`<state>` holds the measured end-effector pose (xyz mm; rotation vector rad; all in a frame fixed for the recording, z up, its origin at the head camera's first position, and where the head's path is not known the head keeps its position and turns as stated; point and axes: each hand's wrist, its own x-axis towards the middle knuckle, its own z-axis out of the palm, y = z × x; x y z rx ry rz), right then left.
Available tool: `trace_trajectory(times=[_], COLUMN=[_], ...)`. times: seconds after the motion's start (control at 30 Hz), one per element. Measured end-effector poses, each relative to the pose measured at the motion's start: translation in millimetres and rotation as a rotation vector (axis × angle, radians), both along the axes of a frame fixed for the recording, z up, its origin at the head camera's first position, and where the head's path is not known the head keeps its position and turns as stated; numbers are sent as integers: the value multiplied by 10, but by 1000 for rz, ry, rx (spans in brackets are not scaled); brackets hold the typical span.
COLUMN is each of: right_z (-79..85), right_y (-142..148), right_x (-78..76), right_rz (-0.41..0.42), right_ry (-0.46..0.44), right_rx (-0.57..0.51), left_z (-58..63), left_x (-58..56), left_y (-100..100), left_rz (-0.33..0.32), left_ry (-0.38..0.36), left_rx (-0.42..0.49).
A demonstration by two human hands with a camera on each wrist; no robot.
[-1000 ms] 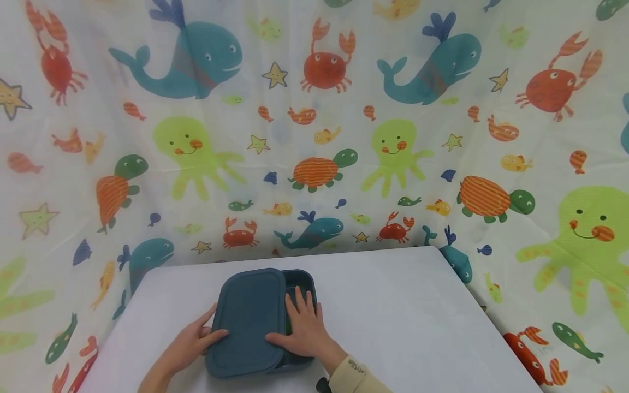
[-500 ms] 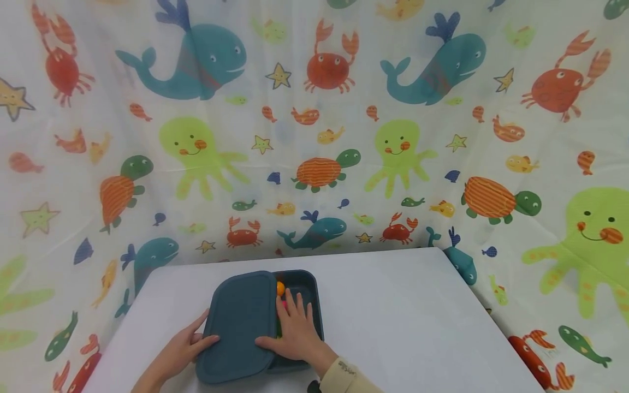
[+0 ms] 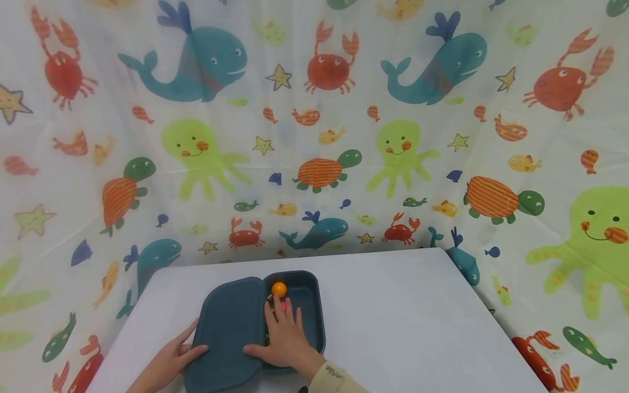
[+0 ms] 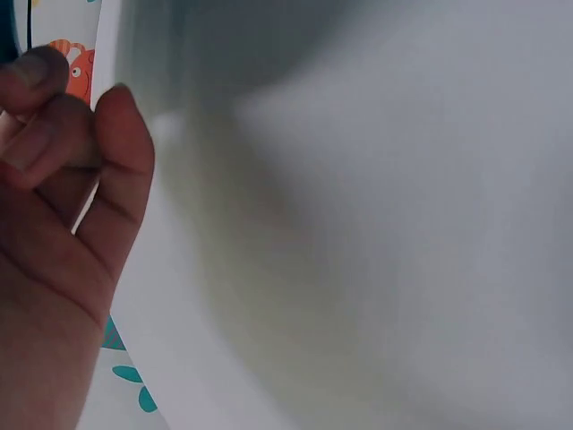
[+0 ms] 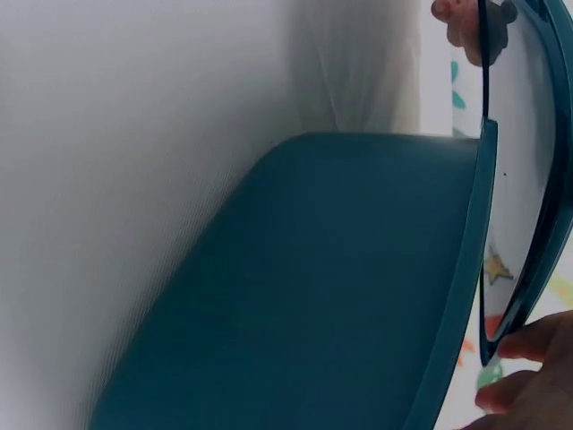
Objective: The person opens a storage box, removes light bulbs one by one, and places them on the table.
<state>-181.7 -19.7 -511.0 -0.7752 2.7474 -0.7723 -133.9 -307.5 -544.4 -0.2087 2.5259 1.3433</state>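
Note:
A dark blue lid (image 3: 228, 333) lies over the left part of a dark blue food box (image 3: 314, 308), leaving its right part uncovered. At the lid's left edge my left hand (image 3: 169, 357) holds it, thumb on top. My right hand (image 3: 287, 338) has spread fingers over the box opening, with its thumb on the lid's right edge. An orange ball (image 3: 279, 289) and something pink (image 3: 283, 307) show inside, partly behind the fingers. In the right wrist view, the lid (image 5: 557, 170) sits tilted above the box wall (image 5: 313, 278). My left fingers curl in the left wrist view.
The box stands on a white table (image 3: 393, 322). Behind and beside it hangs a curtain (image 3: 314, 131) printed with sea animals. A small dark object (image 3: 303, 389) shows at the bottom edge by the right sleeve (image 3: 336, 378).
The lid has slid left and turned slightly, with both hands moving left along with it. More of the box opening is bare, and the orange ball has come into sight.

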Motion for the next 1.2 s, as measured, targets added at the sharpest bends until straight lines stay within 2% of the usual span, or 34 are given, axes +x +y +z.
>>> trace_trajectory(times=[0.3,0.43,0.63,0.77,0.9,1.0,1.2], right_z=[-8,-19,-44,-53,-60,-66,-96], right_y=[-99,-134,-170,-183,-199,-214,-246], right_x=[35,45,57,71,82,89,78], right_rz=[-5,-3,5,6,11,14,11], right_ry=[9,6,14,9,-4,-19,-67], right_rx=[51,65,74,85,85,84,82], left_z=[-35,-69,-139,-162,-174,-191,-220], left_x=[35,64,102,130,169,189,204], left_y=[-73,-85,-118,-152,-199,-232,-270], left_rz=[39,71,77,52,0,-23,-11], left_ry=[-37,-57,-73,-71,-68,-72,-93], left_rx=[-51,-48,-22,10,52,42,28])
